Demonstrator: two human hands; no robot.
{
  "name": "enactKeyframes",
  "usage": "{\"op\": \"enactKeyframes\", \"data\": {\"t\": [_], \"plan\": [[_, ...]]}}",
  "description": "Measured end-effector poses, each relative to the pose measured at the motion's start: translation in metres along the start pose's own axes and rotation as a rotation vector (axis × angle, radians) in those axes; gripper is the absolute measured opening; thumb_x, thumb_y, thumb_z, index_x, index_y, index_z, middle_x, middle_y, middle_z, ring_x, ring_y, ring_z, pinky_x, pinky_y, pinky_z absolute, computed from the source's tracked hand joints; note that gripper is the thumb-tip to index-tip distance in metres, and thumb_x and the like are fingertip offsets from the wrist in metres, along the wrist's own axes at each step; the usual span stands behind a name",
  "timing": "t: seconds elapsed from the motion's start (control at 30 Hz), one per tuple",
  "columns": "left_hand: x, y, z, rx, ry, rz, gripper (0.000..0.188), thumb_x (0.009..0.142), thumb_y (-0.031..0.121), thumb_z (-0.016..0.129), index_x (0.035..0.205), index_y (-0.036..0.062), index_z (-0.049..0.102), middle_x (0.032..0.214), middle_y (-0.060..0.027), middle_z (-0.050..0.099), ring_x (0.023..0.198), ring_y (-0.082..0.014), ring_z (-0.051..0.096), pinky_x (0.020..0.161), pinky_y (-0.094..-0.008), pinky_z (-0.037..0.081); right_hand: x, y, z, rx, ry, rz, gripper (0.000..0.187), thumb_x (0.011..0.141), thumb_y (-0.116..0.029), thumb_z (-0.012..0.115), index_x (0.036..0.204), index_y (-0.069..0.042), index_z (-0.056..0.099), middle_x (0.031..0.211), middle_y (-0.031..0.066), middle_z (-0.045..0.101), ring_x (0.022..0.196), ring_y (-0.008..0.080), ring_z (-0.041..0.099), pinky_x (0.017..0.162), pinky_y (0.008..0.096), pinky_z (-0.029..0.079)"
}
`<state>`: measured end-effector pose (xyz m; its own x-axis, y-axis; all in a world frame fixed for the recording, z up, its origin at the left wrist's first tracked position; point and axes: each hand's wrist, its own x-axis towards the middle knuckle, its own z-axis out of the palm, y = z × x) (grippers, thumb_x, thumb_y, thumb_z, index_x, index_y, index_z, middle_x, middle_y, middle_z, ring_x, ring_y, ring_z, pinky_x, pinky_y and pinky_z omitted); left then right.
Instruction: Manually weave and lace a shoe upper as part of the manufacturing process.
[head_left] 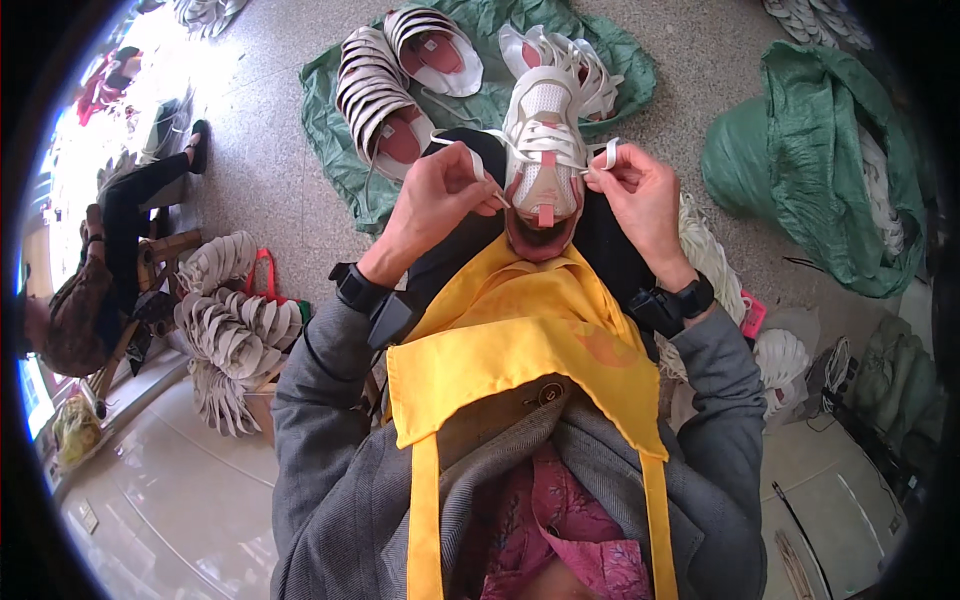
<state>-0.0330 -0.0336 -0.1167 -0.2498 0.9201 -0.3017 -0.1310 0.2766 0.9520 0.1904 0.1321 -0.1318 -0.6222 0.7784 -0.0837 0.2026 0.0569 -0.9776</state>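
A white and beige sneaker with pink trim rests at my knees, toe pointing away and its heel opening towards me. My left hand is closed beside it, pinching one end of the white shoelace. On the other side my right hand pinches the lace's other end, a loop of it standing above the fingers. The lace runs across the front of the sneaker between both hands. Inside the shoe, the far end is hidden by the tongue.
Stacks of shoe uppers lie on a green sheet ahead. A green sack stands at the right. More pale pieces are piled at the left, where another person sits. A yellow apron covers my lap.
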Motion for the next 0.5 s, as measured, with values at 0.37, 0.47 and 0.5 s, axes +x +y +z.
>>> {"op": "enactKeyframes", "data": {"t": [0.37, 0.47, 0.5], "plan": [[0.005, -0.002, 0.003, 0.074, -0.059, -0.012, 0.020, 0.094, -0.001, 0.070, 0.089, 0.0021, 0.050, 0.098, -0.0093, 0.071, 0.090, -0.0145, 0.073, 0.078, -0.0247, 0.061, -0.001, 0.000, 0.008, -0.123, 0.020, -0.116, 0.007, 0.088, 0.003, 0.071, 0.092, 0.002, 0.066, 0.082, 0.0053, 0.072, 0.074, 0.0101, 0.071, 0.068, 0.0260, 0.057], [0.007, -0.005, 0.004, 0.050, 0.008, 0.044, 0.018, 0.094, 0.000, 0.069, 0.092, 0.0016, 0.052, 0.098, -0.0091, 0.072, 0.089, -0.0138, 0.073, 0.077, -0.0237, 0.060, 0.001, -0.007, 0.011, -0.270, -0.015, -0.146, 0.008, 0.087, 0.000, 0.073, 0.092, 0.001, 0.067, 0.080, 0.0079, 0.071, 0.069, 0.0130, 0.071, 0.064, 0.0277, 0.056], [0.008, -0.007, 0.005, 0.039, 0.042, 0.061, 0.017, 0.094, 0.000, 0.069, 0.092, 0.0014, 0.052, 0.097, -0.0092, 0.072, 0.089, -0.0139, 0.073, 0.076, -0.0237, 0.060, 0.002, -0.009, 0.011, -0.300, -0.019, -0.162, 0.008, 0.087, 0.000, 0.073, 0.092, 0.001, 0.067, 0.080, 0.0080, 0.071, 0.069, 0.0133, 0.071, 0.063, 0.0279, 0.055]]}}
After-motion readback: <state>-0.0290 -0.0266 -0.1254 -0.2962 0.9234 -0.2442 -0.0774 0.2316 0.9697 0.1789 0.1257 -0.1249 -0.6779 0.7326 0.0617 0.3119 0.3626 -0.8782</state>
